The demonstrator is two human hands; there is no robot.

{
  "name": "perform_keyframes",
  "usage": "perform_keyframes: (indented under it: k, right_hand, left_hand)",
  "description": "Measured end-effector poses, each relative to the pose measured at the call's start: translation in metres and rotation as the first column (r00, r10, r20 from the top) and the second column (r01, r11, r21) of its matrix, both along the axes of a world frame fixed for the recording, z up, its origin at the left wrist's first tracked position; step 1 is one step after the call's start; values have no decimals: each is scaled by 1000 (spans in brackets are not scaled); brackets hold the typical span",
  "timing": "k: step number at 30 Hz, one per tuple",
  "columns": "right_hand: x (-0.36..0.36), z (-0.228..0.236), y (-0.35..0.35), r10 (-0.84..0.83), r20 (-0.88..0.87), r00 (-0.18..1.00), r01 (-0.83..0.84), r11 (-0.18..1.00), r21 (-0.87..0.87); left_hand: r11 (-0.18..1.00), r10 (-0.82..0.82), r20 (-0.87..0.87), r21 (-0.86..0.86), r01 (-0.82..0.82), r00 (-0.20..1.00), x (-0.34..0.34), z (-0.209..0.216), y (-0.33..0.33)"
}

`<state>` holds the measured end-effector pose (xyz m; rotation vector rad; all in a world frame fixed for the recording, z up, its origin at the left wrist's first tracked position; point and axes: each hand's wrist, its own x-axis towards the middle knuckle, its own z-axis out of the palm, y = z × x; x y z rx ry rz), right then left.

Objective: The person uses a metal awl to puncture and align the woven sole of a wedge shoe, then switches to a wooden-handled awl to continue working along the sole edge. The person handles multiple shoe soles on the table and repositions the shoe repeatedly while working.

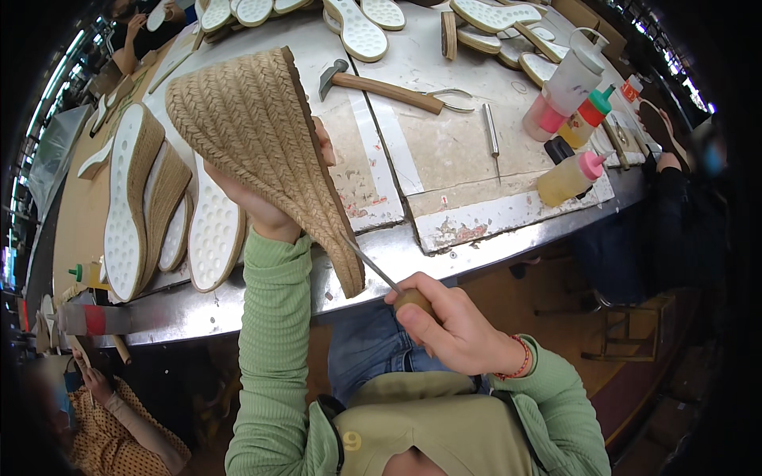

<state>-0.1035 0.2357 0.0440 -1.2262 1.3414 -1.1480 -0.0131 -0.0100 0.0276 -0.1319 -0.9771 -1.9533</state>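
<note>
Holding a braided wedge (pixel 258 135) and slim tool (pixel 410 299).

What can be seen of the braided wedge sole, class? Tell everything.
The wedge sole is tan, covered in rows of what looks like braided natural fibre. It is thick at the far end and tapers toward the person, with a brown edge along its right side. The left hand holds it tilted over the table; a thin metal tool in the right hand seems to meet it near its narrow end.
</note>
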Motion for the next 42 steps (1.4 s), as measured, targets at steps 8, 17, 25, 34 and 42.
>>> perform_keyframes:
  k: [8, 17, 25, 34, 42]
  right_hand:
    - [2, 4, -3, -6, -112, 994, 11, 999, 36]
    - [7, -3, -6, -137, -609, 781, 124, 990, -64]
    - [15, -8, 3, -174, -577, 798, 151, 985, -87]
    - [8, -1, -2, -69, -108, 992, 65, 997, -35]
    - [12, 0, -6, -66, -59, 996, 67, 997, 26]
  left_hand:
    - [998, 44, 20, 54, -45, 999, 1, 0, 2]
    - [850, 515, 171, 26, -527, 840, -10, -1, -4]
    - [922, 386, 82, -32, -385, 919, -8, 3, -6]
    - [992, 82, -48, -94, -86, 995, 5, -5, -17]
    - [998, 40, -153, -42, -47, 987, 2, -4, -9]
